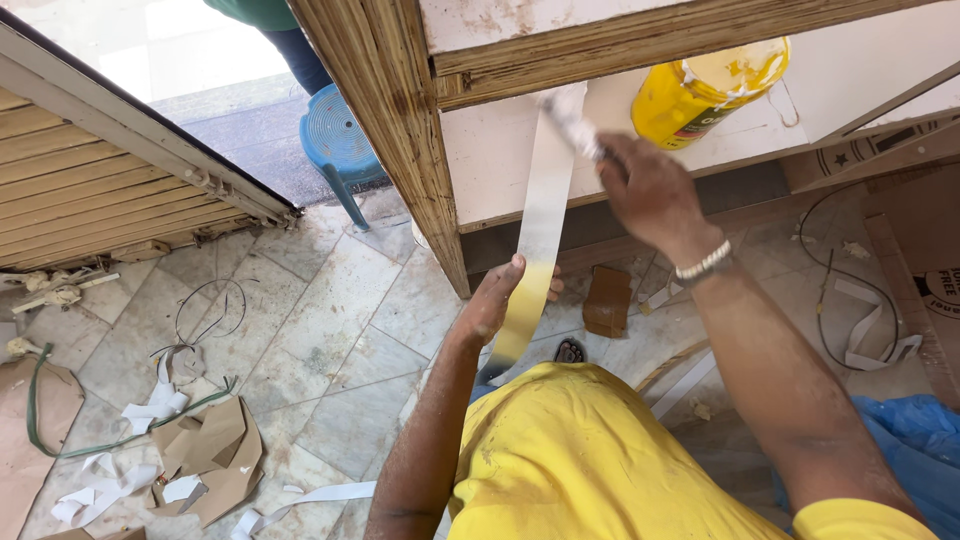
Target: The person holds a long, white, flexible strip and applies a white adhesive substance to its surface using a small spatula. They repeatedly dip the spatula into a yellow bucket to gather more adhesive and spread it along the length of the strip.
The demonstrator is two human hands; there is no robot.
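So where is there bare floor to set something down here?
Bare tile lies between the blue stool, the wooden post and the paper scraps. Right of the left hand, strips, a wood block and a cable crowd the floor.

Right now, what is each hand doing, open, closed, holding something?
Left hand: closed on the lower part of the pale edging strip.
Right hand: closed around a glue-smeared brush at the strip's top end.

far left: blue plastic stool [338, 145] on the floor | near left: torn brown cardboard [205, 455] and white strip scraps [310, 495] on marble tiles | right: black cable [830, 285], blue plastic sheet [915, 430]
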